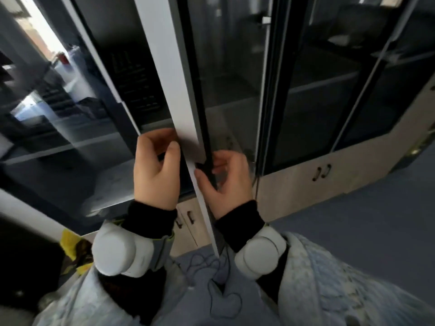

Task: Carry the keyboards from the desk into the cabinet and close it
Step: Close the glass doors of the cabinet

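- Fingers of the left hand (155,170) curl loosely against the pale edge of the left cabinet door (162,67), thumb and fingertips slightly apart, holding nothing.
- Right hand (226,180) fingers pinch together on the dark edge strip (202,102) of the neighbouring glass door, probably to draw both doors shut.
- One dark keyboard (136,81) stands behind the glass, above and left of the left fingers, inside the cabinet.
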